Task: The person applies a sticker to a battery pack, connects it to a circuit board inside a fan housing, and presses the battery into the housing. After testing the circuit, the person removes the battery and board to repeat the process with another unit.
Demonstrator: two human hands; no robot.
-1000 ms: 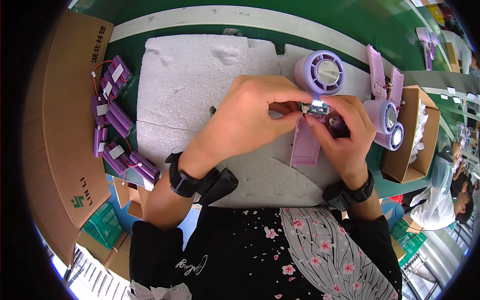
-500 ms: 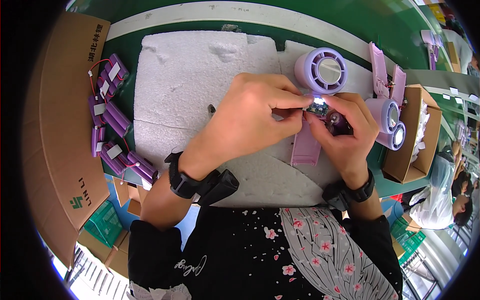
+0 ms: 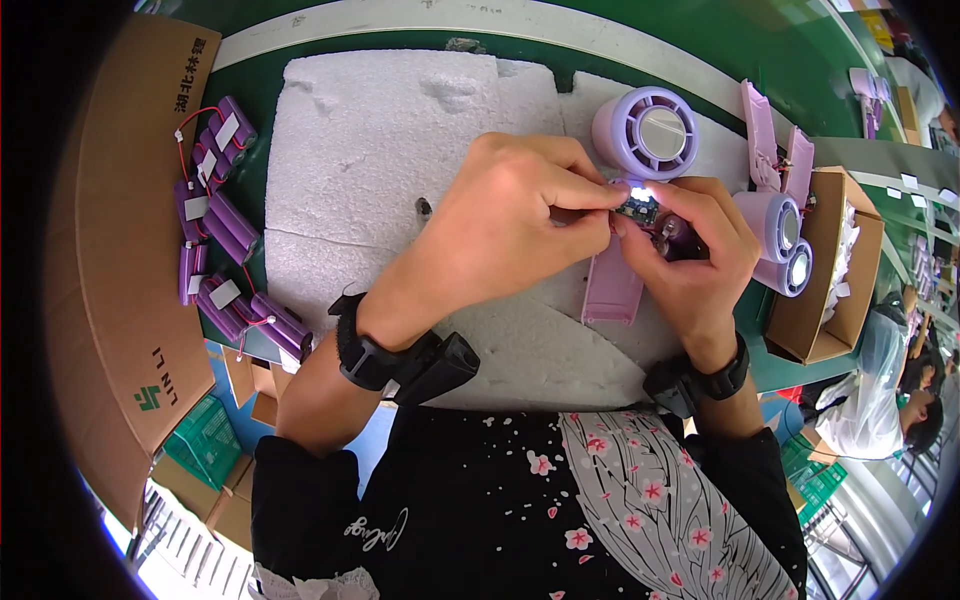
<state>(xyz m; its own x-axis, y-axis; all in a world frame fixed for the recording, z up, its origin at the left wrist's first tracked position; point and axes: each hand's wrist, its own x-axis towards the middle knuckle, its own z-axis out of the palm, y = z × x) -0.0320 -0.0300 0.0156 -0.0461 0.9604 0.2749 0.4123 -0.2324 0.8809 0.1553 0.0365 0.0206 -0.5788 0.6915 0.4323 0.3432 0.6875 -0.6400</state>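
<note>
A small circuit board (image 3: 638, 208) with a bright white light on it sits between my hands, just below the round head of a lilac handheld fan (image 3: 648, 132). My left hand (image 3: 520, 215) is closed, thumb and forefinger pinching at the board's left edge. From the other side my right hand (image 3: 705, 240) is closed round the board's right edge with thumb and forefinger. Under the right palm shows a dark purple cylinder (image 3: 682, 238), partly hidden. A pink handle shell (image 3: 612, 290) lies below the board on the white foam sheet (image 3: 380, 150).
Purple battery packs (image 3: 232, 225) with red wires lie at the left beside a large cardboard box (image 3: 130, 250). At the right are more lilac fans (image 3: 770, 225), pink shells (image 3: 760, 135) and an open carton (image 3: 800, 320) holding white pieces. Farther right sits another person (image 3: 870, 400).
Both hands stay at the board with nearly the same grip. The view has shifted slightly; the left fingers seem to have moved a little along the board's edge.
</note>
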